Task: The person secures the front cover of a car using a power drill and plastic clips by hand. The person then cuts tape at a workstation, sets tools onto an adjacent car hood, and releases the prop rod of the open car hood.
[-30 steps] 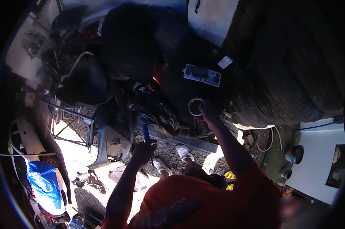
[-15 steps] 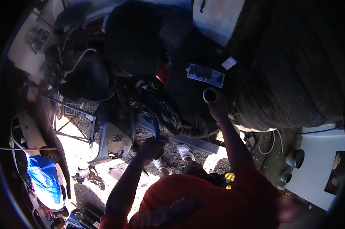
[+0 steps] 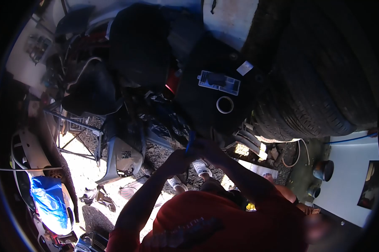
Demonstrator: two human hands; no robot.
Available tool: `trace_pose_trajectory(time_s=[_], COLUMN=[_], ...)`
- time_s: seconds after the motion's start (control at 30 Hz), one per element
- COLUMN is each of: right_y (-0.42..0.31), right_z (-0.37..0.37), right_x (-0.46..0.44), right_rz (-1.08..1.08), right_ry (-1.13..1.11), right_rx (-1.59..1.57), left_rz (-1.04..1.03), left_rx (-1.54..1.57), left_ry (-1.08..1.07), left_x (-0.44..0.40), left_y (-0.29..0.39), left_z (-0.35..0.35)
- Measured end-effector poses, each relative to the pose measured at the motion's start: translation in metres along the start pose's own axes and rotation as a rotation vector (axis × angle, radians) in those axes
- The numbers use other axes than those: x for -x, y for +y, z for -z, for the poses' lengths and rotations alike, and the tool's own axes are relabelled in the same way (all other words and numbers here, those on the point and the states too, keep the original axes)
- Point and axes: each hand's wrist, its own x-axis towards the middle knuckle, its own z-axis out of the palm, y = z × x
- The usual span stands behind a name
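Observation:
My left hand (image 3: 177, 161) is closed around a slim blue object (image 3: 191, 140) that stands upright out of the fist; its exact kind does not show. My right hand (image 3: 208, 152) has come against the same blue object from the other side, with fingers bent and in deep shadow. Beyond the hands, a ring-shaped roll (image 3: 225, 113), which looks like tape, lies on a dark covered surface (image 3: 198, 105). Behind the roll is a clear compartment case (image 3: 231, 86) with a dark item in it. A small white card (image 3: 245, 68) lies beside the case.
Large stacked tires (image 3: 307, 105) rise on the right. A dark seat-like part (image 3: 91, 90) and a metal frame (image 3: 78, 130) stand left, near a grey plastic panel (image 3: 124, 155). Gravel lies underfoot. Someone else's bare limb (image 3: 284, 191) shows at lower right.
My right hand has let go of the roll, leaving it on the dark surface, and moved down and left to the blue object. My left hand has shifted slightly right.

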Motion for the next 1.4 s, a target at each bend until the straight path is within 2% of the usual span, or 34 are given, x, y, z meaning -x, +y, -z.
trace_pose_trajectory(time_s=[0.03, 0.07, 0.1, 0.13, 0.2, 0.27, 0.33, 0.4, 0.43, 0.5, 0.53, 0.6, 0.67, 0.73, 0.8, 0.9, 1.0, 1.07, 1.1, 1.17, 1.2, 1.27, 1.4], right_y=[0.008, 0.017, 0.025, 0.020, 0.009, -0.007, -0.013, -0.015, -0.015, -0.014, -0.012, -0.004, 0.011, 0.016, 0.001, -0.033, -0.024, -0.023, -0.024, -0.024, -0.018, -0.010, -0.060], right_z=[0.002, 0.004, 0.007, 0.007, 0.009, 0.011, 0.015, 0.019, 0.019, 0.017, 0.014, 0.007, 0.012, 0.020, 0.042, 0.099, 0.167, 0.201, 0.213, 0.235, 0.250, 0.265, 0.242], right_x=[-0.003, -0.006, -0.008, -0.007, -0.006, -0.003, -0.005, -0.009, -0.009, -0.007, -0.006, -0.009, -0.016, -0.019, -0.028, -0.052, -0.088, -0.110, -0.120, -0.140, -0.158, -0.188, -0.174], right_rz=[-0.001, -0.024, -0.047, -0.047, -0.107, -0.129, -0.150, -0.140, -0.138, -0.221, -0.222, -0.231, -0.227, -0.227, -0.090, -0.015, 0.066, -0.012, -0.015, 0.014, 0.011, 0.112, -0.017], right_ry=[0.001, 0.019, 0.037, 0.037, 0.148, 0.185, 0.227, 0.097, 0.096, -0.145, -0.144, -0.114, -0.094, -0.076, 0.141, 0.419, 0.614, 0.722, 0.718, 0.776, 0.771, 0.973, 0.890], right_rx=[-0.002, -0.155, -0.308, -0.308, -0.560, -0.628, -0.695, -0.413, -0.413, -0.308, -0.309, -0.199, -0.272, -0.347, -0.423, -0.355, -0.307, -0.234, -0.232, 0.039, 0.039, 0.479, 0.527], left_rz=[0.065, 0.067, 0.072, 0.077, 0.029, -0.017, 0.050, -0.030, -0.110, -0.187, -0.266, -0.282, -0.299, -0.159, -0.150, -0.094, -0.049, -0.057, -0.043, -0.026, -0.023, -0.019, -0.017], left_rx=[-0.042, -0.043, 0.147, 0.337, 0.324, 0.311, 0.156, 0.152, 0.148, 0.042, -0.064, -0.068, -0.073, 0.094, 0.127, 0.186, 0.252, 0.296, 0.329, 0.364, 0.391, 0.419, 0.415], left_ry=[-0.015, -0.016, -0.042, -0.066, -0.013, 0.039, 0.084, 0.076, 0.067, 0.101, 0.134, 0.088, 0.044, 0.058, 0.101, 0.180, 0.237, 0.258, 0.251, 0.249, 0.260, 0.275, 0.268], left_x=[0.000, -0.002, -0.008, -0.011, -0.017, -0.012, -0.007, -0.009, -0.008, -0.010, -0.011, -0.022, -0.020, -0.006, -0.013, -0.004, -0.001, 0.000, 0.001, 0.005, 0.007, 0.009, 0.018], left_y=[0.003, -0.004, -0.016, -0.023, -0.037, -0.025, -0.011, -0.018, -0.018, -0.014, -0.012, -0.023, -0.013, 0.009, -0.004, 0.000, -0.017, -0.033, -0.039, -0.048, -0.052, -0.060, -0.069], left_z=[0.001, 0.001, 0.003, 0.003, 0.001, 0.002, 0.007, 0.008, 0.008, 0.005, 0.003, 0.004, 0.002, -0.003, 0.001, 0.006, 0.014, 0.017, 0.019, 0.017, 0.016, 0.015, 0.017])
